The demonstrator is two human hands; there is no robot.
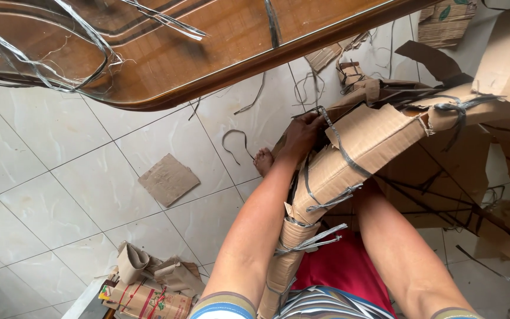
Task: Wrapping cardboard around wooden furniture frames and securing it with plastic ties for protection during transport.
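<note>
Plainly, the left hand (300, 134) is curled shut on the far upper end of a long cardboard bundle (349, 159), its fingers (311, 121) hooked by the grey plastic strapping (340, 147) that crosses the cardboard there. The bundle runs lengthwise from the person's lap, beside the red shorts (340, 269), up and away toward the heap of torn cardboard (503, 177) on the right, so its long axis slants from bottom centre to upper right, near end pointing at the body, far end at the heap. It lies between the two forearms, resting against the inner side of the left one. The right hand is hidden beneath the bundle; only its forearm shows, so whether it grips anything cannot be told. The left hand is the one plainly on the bundle. On the tiled floor (60, 195), well apart to the left, lies a flat cardboard square (168, 179); a bare foot (264, 160) shows just beside the left wrist, and a wooden table edge (208, 71) spans the top.
</note>
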